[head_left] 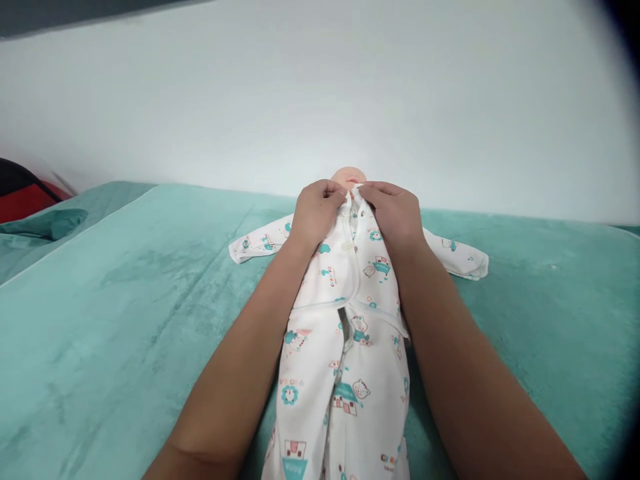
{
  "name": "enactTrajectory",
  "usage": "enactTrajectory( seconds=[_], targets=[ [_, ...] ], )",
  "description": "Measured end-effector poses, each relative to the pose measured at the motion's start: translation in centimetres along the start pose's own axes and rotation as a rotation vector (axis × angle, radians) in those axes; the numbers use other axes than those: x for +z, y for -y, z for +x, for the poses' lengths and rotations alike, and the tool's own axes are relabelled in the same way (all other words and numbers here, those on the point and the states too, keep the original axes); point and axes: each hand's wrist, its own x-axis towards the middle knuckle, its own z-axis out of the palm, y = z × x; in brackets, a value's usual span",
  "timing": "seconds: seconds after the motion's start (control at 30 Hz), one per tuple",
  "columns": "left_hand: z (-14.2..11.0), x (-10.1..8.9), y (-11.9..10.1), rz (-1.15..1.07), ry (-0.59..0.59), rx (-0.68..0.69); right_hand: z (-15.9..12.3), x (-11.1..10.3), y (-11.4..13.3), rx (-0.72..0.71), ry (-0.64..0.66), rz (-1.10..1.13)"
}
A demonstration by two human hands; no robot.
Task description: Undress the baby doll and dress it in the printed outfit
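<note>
A doll lies on its back, dressed in a white printed baby shirt and matching trousers. At the neck, my left hand pinches the left edge of the shirt's collar. Opposite it, my right hand pinches the right collar edge between thumb and fingers. The two collar edges stand a little apart, while the front panels meet or overlap lower down, near a snap. Both sleeves stretch out sideways. A dark gap shows in the front opening of the trousers. My hands and wrists hide the doll's shoulders.
The doll rests on a teal plush cover. Behind it rises a white wall. At the far left is a red and black object, beside a bunched fold of the cover.
</note>
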Motion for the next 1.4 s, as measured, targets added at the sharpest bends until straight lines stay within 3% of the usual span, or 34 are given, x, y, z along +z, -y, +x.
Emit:
enactTrajectory(
  seconds=[0.5, 0.77, 0.9, 1.03, 1.4],
  targets=[
    [0.11, 0.28, 0.05, -0.104, 0.022, -0.085, -0.02, -0.41, -0.04, -0.019, 0.084, -0.146],
    [0.21, 0.18, 0.41, -0.101, 0.016, -0.085, -0.28, -0.55, 0.29, -0.152, 0.185, -0.258],
    [0.41, 0.13, 0.37, -0.017, 0.038, -0.047, 0.26, -0.36, -0.17, -0.239, 0.142, -0.335],
    [0.56, 0.12, 0.28, 0.070, 0.015, -0.047, 0.58, -0.34, -0.52, -0.203, 0.132, -0.330],
    [0.25, 0.23, 0.34, -0.089, 0.048, -0.107, 0.42, -0.16, -0.20, -0.277, 0.168, -0.435]
  ],
)
